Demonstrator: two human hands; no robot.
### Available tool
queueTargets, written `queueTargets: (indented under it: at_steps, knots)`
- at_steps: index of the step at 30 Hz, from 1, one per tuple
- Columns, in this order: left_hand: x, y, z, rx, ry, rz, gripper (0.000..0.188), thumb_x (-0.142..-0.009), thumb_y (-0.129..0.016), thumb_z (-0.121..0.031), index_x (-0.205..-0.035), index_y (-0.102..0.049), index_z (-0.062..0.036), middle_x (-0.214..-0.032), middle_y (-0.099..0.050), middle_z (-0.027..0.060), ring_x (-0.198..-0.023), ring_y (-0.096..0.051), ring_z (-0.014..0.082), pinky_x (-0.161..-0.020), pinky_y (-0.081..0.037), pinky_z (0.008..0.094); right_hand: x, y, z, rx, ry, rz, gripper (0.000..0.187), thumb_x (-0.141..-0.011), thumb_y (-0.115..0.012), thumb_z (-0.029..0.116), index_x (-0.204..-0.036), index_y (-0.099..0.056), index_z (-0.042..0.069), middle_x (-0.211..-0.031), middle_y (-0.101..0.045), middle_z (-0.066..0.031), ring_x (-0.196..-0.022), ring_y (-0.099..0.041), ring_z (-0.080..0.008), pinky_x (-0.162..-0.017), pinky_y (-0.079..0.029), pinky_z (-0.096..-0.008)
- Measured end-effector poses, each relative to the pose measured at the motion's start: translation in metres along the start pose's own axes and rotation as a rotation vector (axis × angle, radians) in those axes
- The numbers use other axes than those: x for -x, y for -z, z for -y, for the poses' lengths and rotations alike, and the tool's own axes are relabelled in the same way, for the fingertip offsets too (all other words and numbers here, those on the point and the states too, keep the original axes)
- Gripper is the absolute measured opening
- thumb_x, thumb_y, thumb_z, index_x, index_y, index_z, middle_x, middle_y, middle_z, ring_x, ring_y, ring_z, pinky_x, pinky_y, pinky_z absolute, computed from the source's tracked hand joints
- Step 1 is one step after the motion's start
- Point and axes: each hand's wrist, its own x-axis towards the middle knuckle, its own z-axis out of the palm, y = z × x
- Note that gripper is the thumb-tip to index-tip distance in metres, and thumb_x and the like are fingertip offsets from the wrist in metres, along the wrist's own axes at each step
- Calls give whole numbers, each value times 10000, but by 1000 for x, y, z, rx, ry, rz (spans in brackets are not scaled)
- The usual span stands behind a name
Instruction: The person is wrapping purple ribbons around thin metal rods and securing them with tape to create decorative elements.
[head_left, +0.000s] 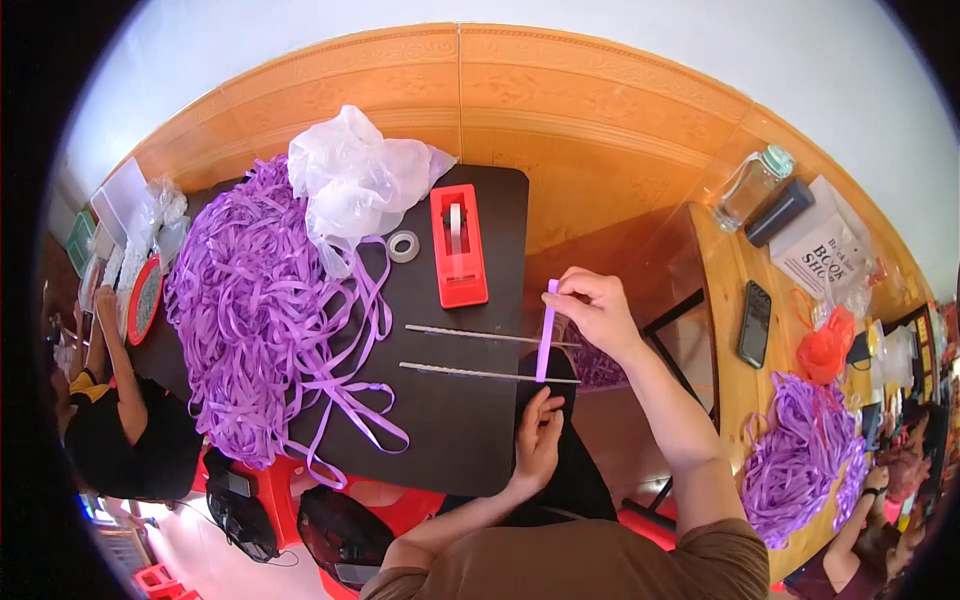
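The head view looks down on a short purple ribbon strip (pixel 545 335) held upright over the near right corner of a dark table (pixel 450 420). The right hand (pixel 597 312) pinches the top end of the strip between thumb and fingers, closed on it. The left hand (pixel 538 440) grips the bottom end at the table's edge, fingers curled around it, so the strip runs taut between the two hands. The strip crosses two thin strips of tape (pixel 488 354) stretched sideways across the table, one above the other, near each other and roughly parallel.

Just beyond the tape strips stands a red tape dispenser (pixel 458 245), with a small clear tape roll (pixel 403 246) beside it on its left. Further left, a big heap of loose purple ribbon (pixel 250 310) covers much of the table, some strands trailing toward the near edge. A crumpled clear plastic bag (pixel 350 180) lies on top of the heap at the far side.

To the right, on a wooden table (pixel 735 300), lie a dark phone (pixel 754 323), a clear bottle (pixel 752 186) and a second pile of purple ribbon (pixel 805 450). Another person (pixel 115 400) in black sits at the left edge.
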Motion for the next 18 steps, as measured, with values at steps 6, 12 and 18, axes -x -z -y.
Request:
queueTargets:
  at_steps: [6, 12, 18]
  knots:
    - [-48, -15, -34, 3, -166, -130, 378, -975, -459, -93, -1342, -411, -16, -1282, -481, 71, -1123, -457, 143, -973, -348, 290, 2, -9, -63, -381, -463, 128, 126, -790, -682, 23, -668, -653, 17, -640, -597, 26, -606, -513, -39, -568, -390, -207]
    - [-68, -34, -37, 377, -320, -269, 400, -985, -455, -110, -1362, -396, 8, -1332, -458, 85, -1236, -400, 185, -1055, -293, 338, 47, -20, -87, -712, -687, 71, 76, -803, -607, 41, -816, -668, -3, -735, -644, -39, -661, -600, -107, -604, -491, -246]
    - [-72, -29, -25, 189, -274, -289, 291, -983, -477, -144, -1230, -523, 3, -1266, -502, 88, -1185, -451, 177, -1032, -330, 341, 84, -40, -81, -706, -815, -123, 96, -844, -614, 81, -834, -678, 10, -762, -663, -53, -695, -623, -124, -615, -500, -252]
